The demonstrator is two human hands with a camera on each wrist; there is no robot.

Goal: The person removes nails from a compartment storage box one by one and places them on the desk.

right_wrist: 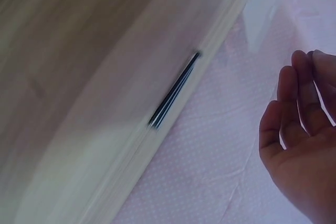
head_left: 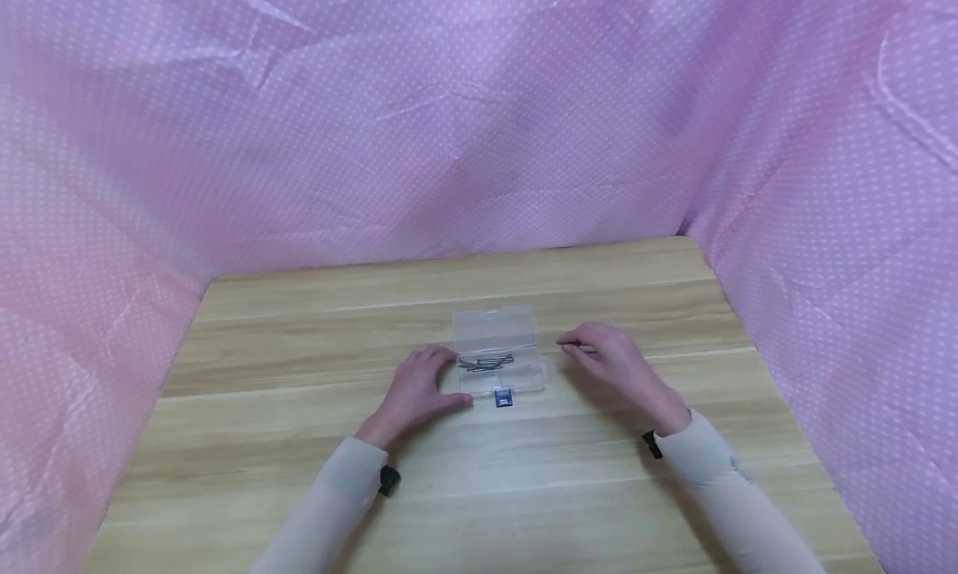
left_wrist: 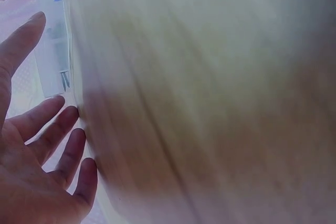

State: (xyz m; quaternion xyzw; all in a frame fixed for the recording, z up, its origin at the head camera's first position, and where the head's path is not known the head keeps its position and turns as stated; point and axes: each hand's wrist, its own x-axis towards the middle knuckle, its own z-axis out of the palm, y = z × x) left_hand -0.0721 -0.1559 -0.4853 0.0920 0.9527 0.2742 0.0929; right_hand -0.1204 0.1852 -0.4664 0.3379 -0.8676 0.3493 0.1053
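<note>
some rods [head_left: 490,363] fill the open box [head_left: 494,329], loose rods [right_wrist: 174,90] remain outside, the left hand [head_left: 410,387] spreads loosely, and whether the right hand [head_left: 615,366] pinches anything is unclear.

Spread left hand [left_wrist: 31,182] beside clear box [left_wrist: 55,48].

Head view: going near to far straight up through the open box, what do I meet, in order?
Blue latch → rods → lid → pink cloth.
</note>
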